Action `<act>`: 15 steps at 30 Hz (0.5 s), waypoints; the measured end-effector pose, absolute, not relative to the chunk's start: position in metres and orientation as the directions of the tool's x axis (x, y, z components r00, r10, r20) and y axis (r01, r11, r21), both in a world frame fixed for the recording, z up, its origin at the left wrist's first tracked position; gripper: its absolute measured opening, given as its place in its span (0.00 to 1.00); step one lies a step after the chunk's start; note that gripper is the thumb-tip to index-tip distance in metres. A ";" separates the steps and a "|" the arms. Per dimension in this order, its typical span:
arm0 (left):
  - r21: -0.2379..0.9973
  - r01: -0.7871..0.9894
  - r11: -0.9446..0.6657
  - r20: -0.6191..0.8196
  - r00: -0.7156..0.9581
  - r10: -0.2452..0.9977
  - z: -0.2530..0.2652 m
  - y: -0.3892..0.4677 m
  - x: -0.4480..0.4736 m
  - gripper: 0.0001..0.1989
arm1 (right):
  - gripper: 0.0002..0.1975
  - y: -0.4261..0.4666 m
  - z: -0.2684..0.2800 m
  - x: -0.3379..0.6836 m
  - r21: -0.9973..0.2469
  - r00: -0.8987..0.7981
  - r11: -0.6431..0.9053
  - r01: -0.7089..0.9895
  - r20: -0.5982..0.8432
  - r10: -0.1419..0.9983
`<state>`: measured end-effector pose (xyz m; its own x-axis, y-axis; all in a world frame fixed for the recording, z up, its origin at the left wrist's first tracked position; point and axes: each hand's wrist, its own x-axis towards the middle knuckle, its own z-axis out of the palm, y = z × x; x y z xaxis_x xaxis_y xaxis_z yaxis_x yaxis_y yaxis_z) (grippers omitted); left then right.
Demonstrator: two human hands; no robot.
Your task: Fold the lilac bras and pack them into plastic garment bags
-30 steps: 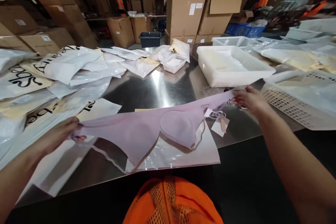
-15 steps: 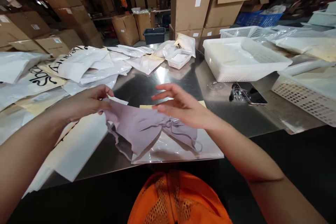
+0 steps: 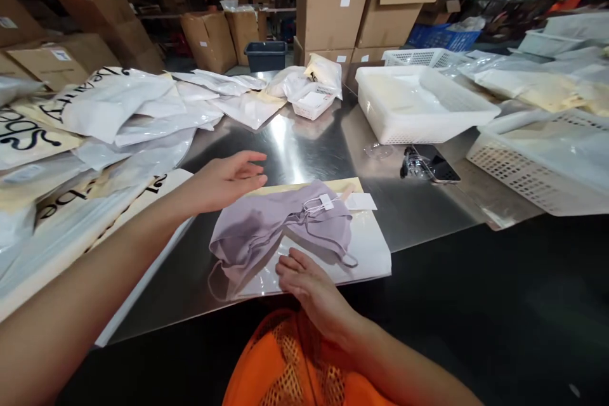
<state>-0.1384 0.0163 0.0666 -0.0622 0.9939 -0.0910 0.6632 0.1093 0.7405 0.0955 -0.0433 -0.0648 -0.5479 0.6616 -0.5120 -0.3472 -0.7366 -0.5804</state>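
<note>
A lilac bikini top lies spread on a clear-and-white plastic bag at the table's front edge. Thin straps loop out at its lower corners, and a white tag rests by its upper right. My left hand is open above the top's upper left edge, fingers stretched to the right and holding nothing. Below the middle of the top, my right hand is over the bag's front part with its fingers extended, open. Whether those fingertips touch the bag, I cannot tell.
Printed plastic packages are heaped along the left. A small white basket stands at the back. To the right are a large white tray, a phone and a perforated basket. Cardboard boxes stand behind the metal table.
My left hand has let go of the bikini top's left end and moved right. My right hand has come down toward the front edge. The top now lies flatter, its white tag showing.
</note>
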 end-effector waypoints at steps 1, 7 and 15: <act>0.696 0.712 0.087 -0.048 -0.075 0.996 0.054 0.019 -0.141 0.31 | 0.28 -0.040 -0.066 0.085 -0.512 -0.502 -0.740 -0.437 -0.544 0.673; 0.673 0.740 -0.015 -0.044 0.061 0.997 -0.014 0.018 -0.116 0.24 | 0.09 0.017 -0.060 0.016 -0.478 -0.308 -0.593 -0.648 -0.548 0.778; 0.391 0.903 -0.178 0.413 0.001 0.911 0.004 -0.059 -0.098 0.15 | 0.15 0.044 -0.041 0.111 -0.742 -0.077 -0.392 -0.543 -0.422 0.904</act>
<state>-0.0980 -0.0595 0.0036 0.0007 0.9109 0.4126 0.9033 -0.1776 0.3906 0.1115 0.0440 -0.0410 -0.0766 0.9036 -0.4215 -0.5430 -0.3924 -0.7424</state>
